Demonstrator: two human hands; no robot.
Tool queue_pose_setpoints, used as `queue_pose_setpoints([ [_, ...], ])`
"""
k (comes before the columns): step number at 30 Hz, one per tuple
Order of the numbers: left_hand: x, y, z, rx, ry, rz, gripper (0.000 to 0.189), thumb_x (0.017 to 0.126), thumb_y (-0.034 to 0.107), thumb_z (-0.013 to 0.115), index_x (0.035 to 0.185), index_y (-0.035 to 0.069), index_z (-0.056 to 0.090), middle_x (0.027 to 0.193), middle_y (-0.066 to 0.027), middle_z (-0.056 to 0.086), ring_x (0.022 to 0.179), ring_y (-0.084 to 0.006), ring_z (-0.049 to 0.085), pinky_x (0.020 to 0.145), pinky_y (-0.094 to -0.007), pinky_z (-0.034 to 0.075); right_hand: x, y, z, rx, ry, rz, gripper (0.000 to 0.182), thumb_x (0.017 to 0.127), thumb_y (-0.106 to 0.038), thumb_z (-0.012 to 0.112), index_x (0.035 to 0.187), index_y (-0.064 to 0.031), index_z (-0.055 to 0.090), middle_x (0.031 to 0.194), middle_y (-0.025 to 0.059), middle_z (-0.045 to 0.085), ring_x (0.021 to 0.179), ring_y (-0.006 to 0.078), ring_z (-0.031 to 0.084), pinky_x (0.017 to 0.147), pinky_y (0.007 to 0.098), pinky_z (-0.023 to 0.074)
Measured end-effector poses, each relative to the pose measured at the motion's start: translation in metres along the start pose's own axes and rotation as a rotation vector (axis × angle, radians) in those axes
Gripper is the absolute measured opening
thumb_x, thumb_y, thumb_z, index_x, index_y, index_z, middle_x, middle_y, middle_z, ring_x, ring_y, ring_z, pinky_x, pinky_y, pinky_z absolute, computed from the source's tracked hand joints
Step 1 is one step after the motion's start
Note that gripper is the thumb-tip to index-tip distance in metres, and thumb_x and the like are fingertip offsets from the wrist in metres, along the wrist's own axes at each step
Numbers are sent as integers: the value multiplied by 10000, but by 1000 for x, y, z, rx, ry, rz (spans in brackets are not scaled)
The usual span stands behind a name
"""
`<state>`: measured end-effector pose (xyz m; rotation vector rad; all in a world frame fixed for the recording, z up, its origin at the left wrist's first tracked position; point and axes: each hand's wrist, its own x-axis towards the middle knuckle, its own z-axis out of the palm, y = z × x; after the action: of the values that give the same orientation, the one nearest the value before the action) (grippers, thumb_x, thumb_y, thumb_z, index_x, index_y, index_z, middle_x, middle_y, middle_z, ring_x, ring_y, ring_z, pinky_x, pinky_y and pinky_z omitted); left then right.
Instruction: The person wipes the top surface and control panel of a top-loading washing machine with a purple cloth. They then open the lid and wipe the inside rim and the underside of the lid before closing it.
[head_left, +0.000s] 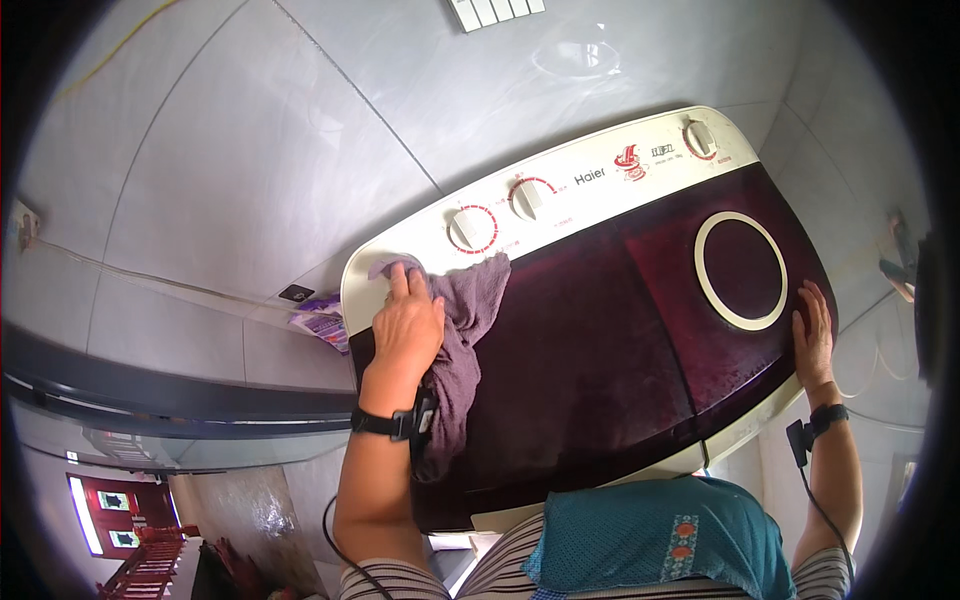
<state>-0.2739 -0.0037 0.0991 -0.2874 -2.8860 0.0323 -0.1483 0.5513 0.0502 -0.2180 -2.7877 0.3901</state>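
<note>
A Haier twin-tub washing machine (570, 360) with a cream control panel and dark red lids stands before me. My left hand (409, 322) presses a purple-grey cloth (465, 322) onto the left end of the panel, fingertips on the fabric. The rest of that cloth hangs in folds over the left lid, partly behind my wrist. To the right of the hand are two timer knobs (469, 226), and a third knob (701, 138) sits at the panel's far right. My right hand (814, 334) rests flat on the right edge of the lid, beside the round cream ring (782, 270), holding nothing.
Grey tiled wall (225, 150) rises behind the machine. A purple plastic packet (322, 322) lies against its left side, near a cable (172, 281). At the lower left are a red door (124, 517) and a wooden chair (146, 570).
</note>
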Motion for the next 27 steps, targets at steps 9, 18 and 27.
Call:
queue_pose_setpoints([
  [9, 39, -2, 12, 206, -193, 51, 288, 783, 100, 576, 1030, -47, 554, 1018, -218, 588, 754, -349, 660, 675, -419, 542, -4, 9, 3, 28, 4, 3, 385, 914, -108, 508, 1296, -76, 477, 1411, 110, 433, 1321, 300, 387, 1110, 395, 284],
  [18, 21, -16, 23, 119, 14, 231, 166, 756, 22, 532, 915, -25, 545, 885, -195, 608, 655, -355, 646, 555, -416, 531, -2, 1, 1, -10, 7, -4, 370, 930, -134, 497, 1295, -76, 476, 1418, 105, 424, 1319, 302, 389, 1109, 403, 290],
  [27, -38, -20, -11, -161, -84, 173, 273, 726, -34, 571, 994, 16, 552, 885, -187, 608, 731, -395, 613, 634, -458, 498, -3, 7, 1, -3, -9, 18, 378, 930, -138, 498, 1303, -79, 474, 1422, 103, 421, 1326, 298, 380, 1113, 397, 281],
])
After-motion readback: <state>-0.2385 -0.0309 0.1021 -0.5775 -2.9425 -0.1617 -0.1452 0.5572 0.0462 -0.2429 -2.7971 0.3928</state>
